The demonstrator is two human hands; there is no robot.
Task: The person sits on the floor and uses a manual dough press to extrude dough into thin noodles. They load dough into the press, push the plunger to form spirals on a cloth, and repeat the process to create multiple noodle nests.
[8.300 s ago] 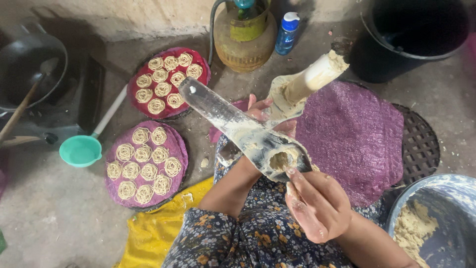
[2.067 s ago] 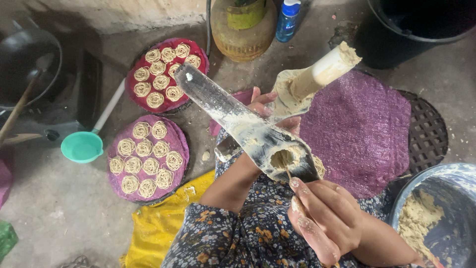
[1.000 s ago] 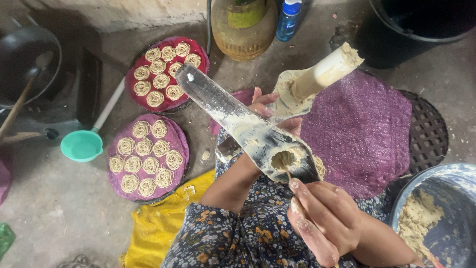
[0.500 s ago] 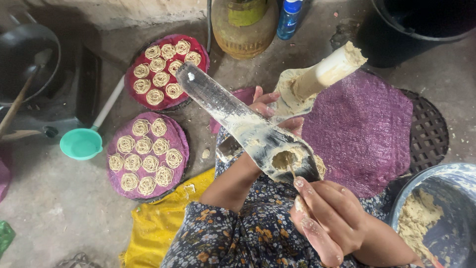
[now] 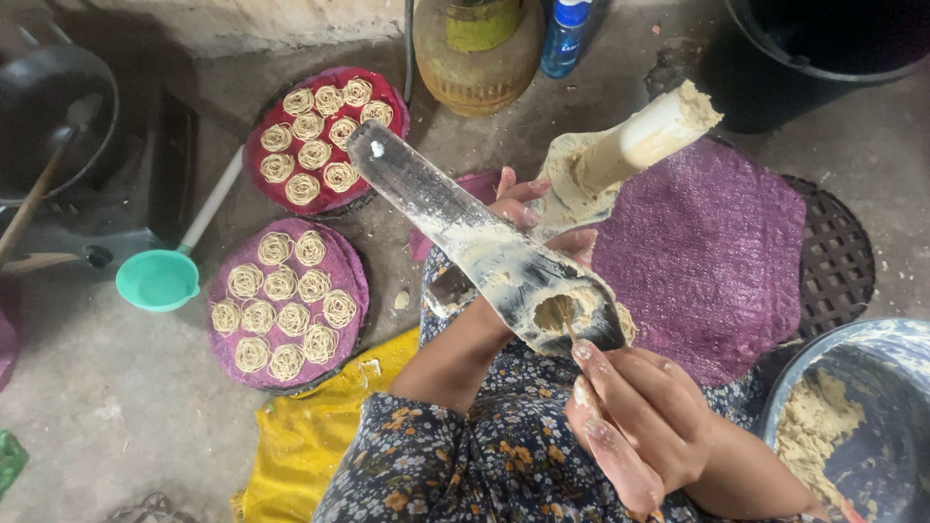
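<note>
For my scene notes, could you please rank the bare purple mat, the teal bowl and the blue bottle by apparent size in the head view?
1. Bare purple mat
2. Teal bowl
3. Blue bottle, though it is cut off by the frame's top edge, so its rank against the bowl is unsure.

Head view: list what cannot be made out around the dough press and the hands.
- Left hand: palm and grip hidden behind the press.
- Right hand: a thin stick at its fingertips, too small to identify.
- Dough basin: cut off by the right edge.
- Black tub: cropped by the top edge.
</note>
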